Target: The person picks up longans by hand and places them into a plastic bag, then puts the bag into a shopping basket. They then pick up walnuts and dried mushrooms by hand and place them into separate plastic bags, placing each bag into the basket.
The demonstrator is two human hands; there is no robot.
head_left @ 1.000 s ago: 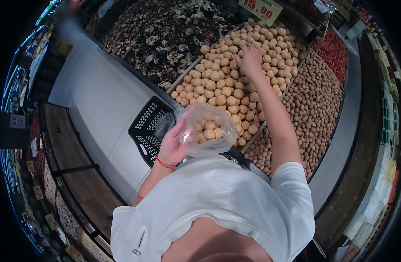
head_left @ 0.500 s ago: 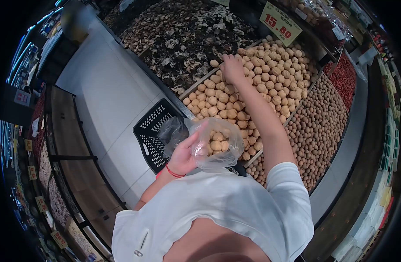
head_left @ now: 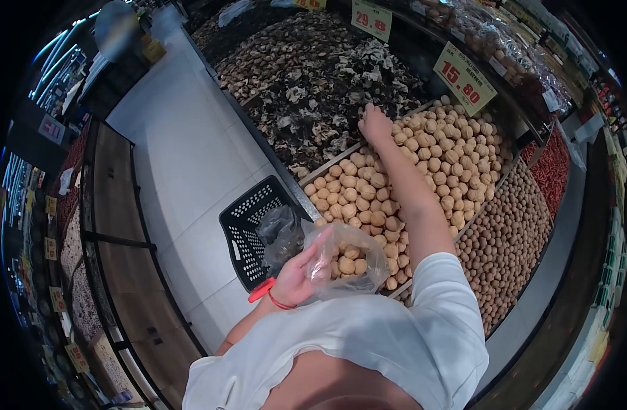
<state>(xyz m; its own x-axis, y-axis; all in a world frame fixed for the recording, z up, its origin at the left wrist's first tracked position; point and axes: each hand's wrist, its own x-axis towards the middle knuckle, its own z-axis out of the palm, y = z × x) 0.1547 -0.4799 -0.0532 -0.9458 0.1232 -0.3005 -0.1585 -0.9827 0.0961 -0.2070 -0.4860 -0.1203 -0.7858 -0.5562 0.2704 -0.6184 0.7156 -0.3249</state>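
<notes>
My left hand [head_left: 298,277], with a red cord at the wrist, grips a clear plastic bag [head_left: 371,270] by its left side. Several walnuts [head_left: 349,262] lie inside the bag. My right hand [head_left: 375,126] reaches over the left edge of the walnut bin [head_left: 436,150], beside the black fungus [head_left: 327,102]. Its fingers are curled and point away from me, so whatever they hold is hidden.
Below my left hand stands a black basket [head_left: 248,212] with a dark plastic bag [head_left: 281,232] in it. Smaller brown nuts [head_left: 508,239] fill the bin to the right, and red chillies [head_left: 551,167] lie beyond. A price sign [head_left: 466,77] stands behind the walnuts.
The view has tilted upward, so everything sits lower. My right hand has shifted towards the black fungus; the lone walnut that lay at the divider no longer shows. My left hand still holds the bag.
</notes>
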